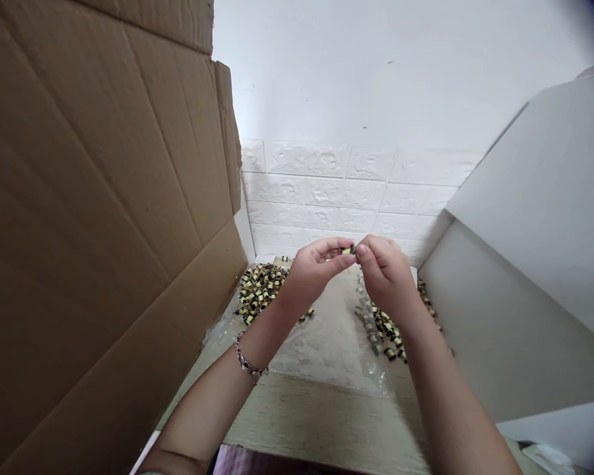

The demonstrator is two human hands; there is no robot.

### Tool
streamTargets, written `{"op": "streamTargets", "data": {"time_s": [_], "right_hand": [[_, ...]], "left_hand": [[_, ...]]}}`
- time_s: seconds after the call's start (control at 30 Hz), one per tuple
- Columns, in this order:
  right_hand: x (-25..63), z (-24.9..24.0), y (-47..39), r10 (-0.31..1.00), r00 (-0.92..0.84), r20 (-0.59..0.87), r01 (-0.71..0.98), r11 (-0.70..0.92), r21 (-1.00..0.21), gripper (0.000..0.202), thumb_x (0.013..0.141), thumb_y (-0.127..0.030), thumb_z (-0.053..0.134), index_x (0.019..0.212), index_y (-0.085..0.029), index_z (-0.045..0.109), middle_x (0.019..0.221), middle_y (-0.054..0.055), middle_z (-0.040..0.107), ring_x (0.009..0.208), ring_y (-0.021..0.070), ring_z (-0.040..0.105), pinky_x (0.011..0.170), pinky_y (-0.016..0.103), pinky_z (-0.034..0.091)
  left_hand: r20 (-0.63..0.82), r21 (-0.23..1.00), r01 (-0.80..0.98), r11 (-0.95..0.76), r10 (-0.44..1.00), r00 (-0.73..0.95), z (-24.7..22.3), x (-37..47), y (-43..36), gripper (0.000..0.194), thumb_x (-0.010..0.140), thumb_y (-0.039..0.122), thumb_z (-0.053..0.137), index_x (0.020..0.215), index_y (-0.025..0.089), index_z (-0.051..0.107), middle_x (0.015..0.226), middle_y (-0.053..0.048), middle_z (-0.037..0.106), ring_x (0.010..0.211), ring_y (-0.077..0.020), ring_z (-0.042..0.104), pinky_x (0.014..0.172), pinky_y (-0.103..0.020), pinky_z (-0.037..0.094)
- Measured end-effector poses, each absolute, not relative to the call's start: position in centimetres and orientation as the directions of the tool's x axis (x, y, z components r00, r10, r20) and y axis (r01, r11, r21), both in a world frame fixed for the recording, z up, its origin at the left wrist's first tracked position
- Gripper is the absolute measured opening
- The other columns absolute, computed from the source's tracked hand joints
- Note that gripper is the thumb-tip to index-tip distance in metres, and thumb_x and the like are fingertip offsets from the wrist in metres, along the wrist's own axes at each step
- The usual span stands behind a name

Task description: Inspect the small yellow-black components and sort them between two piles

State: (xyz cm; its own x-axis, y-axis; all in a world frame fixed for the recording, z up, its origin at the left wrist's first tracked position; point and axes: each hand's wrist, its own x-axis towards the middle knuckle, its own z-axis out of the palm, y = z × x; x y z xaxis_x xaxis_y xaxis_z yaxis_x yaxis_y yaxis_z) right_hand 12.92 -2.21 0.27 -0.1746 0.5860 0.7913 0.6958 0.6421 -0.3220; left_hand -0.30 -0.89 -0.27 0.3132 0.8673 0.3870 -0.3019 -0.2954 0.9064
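Between thumb and fingers, my left hand (317, 269) grips a small yellow and black component (347, 251) with metal pins. My right hand (386, 267) is closed at the component's right end, thumb pressed against the curled fingers; whatever it pinches there is too small to make out. A heap of similar yellow and black components (260, 290) lies left of my left hand, partly behind my wrist. Beneath my right hand is another pile (389, 333), partly hidden by the forearm. Clear plastic sheeting (327, 349) lies under the hands.
A tall cardboard panel (103, 198) stands along the left side. White panels (515, 284) rise on the right, and a white brick-patterned wall (327, 191) is behind. The pale wooden table (317, 412) shows in front. Something white lies at the lower right.
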Motion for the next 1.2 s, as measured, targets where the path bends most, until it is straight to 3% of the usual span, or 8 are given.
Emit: {"op": "streamTargets", "data": {"time_s": [0.2,0.37,0.53,0.63,0.77,0.97,1.1,1.2], "right_hand": [[12.7,0.2,-2.1,0.568,-0.168,0.806,0.761,0.595,-0.261,0.024,0.085,-0.022,0.035,0.061,-0.018,0.037,0.055,-0.004,0.041,0.056,0.0100,0.041,0.070,0.029,0.027],[13.1,0.4,-2.3,0.583,-0.187,0.791,0.799,0.558,-0.223,0.024,0.084,-0.020,0.036,0.061,-0.017,0.038,0.057,-0.004,0.044,0.057,0.0095,0.042,0.075,0.031,0.025],[13.5,0.7,-2.7,0.597,-0.206,0.775,0.819,0.539,-0.198,0.022,0.084,-0.019,0.036,0.062,-0.017,0.039,0.059,-0.004,0.046,0.059,0.0093,0.043,0.080,0.032,0.022],[13.6,0.8,-2.8,0.593,-0.205,0.779,0.806,0.553,-0.209,0.022,0.083,-0.018,0.037,0.061,-0.017,0.038,0.058,-0.005,0.045,0.059,0.0089,0.043,0.079,0.032,0.023],[13.6,1.0,-2.9,0.610,-0.141,0.780,0.780,0.553,-0.292,0.026,0.083,-0.021,0.038,0.058,-0.016,0.037,0.054,-0.005,0.043,0.054,0.0081,0.040,0.072,0.029,0.026],[13.3,1.2,-2.9,0.645,-0.025,0.764,0.737,0.528,-0.422,0.031,0.082,-0.023,0.039,0.052,-0.016,0.031,0.045,-0.006,0.032,0.046,0.0076,0.032,0.058,0.025,0.024],[12.8,1.0,-2.9,0.686,0.010,0.727,0.701,0.513,-0.494,0.032,0.082,-0.024,0.037,0.052,-0.017,0.029,0.045,-0.005,0.031,0.046,0.0081,0.031,0.055,0.025,0.023],[12.6,0.9,-2.9,0.696,0.019,0.717,0.699,0.504,-0.508,0.032,0.082,-0.025,0.037,0.051,-0.017,0.029,0.045,-0.005,0.031,0.047,0.0085,0.030,0.055,0.024,0.024]], "left_hand": [[0.367,0.892,-0.425,-0.154,0.796,0.482,-0.3,-0.3,-0.9,0.020,0.074,0.025,0.058,0.090,0.014,0.061,0.083,-0.002,0.059,0.082,-0.0097,0.049,0.077,-0.022,0.034],[0.199,0.926,-0.374,0.038,0.794,0.574,-0.4,-0.4,-0.9,0.021,0.076,0.032,0.055,0.092,0.019,0.061,0.081,0.000,0.054,0.077,-0.0083,0.045,0.067,-0.020,0.031],[0.058,0.870,-0.409,0.275,0.768,0.638,-0.8,-0.4,-0.7,0.018,0.071,0.036,0.062,0.080,0.021,0.062,0.079,0.002,0.051,0.072,-0.0058,0.044,0.067,-0.020,0.033],[0.039,0.869,-0.395,0.297,0.756,0.654,-0.9,-0.5,-0.6,0.020,0.070,0.038,0.062,0.079,0.021,0.061,0.081,0.002,0.051,0.072,-0.0056,0.045,0.067,-0.020,0.034],[0.144,0.934,-0.343,0.101,0.772,0.619,-0.5,-0.7,-0.4,0.028,0.069,0.038,0.062,0.092,0.021,0.060,0.083,0.000,0.052,0.075,-0.0068,0.045,0.067,-0.019,0.034],[0.341,0.938,-0.134,-0.321,0.776,0.530,-0.3,-0.8,-1.0,0.077,0.056,0.024,0.073,0.123,0.026,0.035,0.103,-0.005,0.049,0.089,-0.0131,0.047,0.078,-0.027,0.038],[0.601,0.719,0.180,-0.671,0.731,0.322,-0.8,-0.3,-1.5,0.071,0.062,0.032,0.068,0.123,0.026,0.032,0.102,-0.004,0.049,0.085,-0.0125,0.048,0.081,-0.028,0.038],[0.771,0.500,0.399,-0.769,0.605,0.200,-1.2,0.1,-1.4,0.053,0.068,0.037,0.063,0.114,0.023,0.041,0.093,-0.003,0.053,0.079,-0.0128,0.049,0.080,-0.029,0.037]]}}
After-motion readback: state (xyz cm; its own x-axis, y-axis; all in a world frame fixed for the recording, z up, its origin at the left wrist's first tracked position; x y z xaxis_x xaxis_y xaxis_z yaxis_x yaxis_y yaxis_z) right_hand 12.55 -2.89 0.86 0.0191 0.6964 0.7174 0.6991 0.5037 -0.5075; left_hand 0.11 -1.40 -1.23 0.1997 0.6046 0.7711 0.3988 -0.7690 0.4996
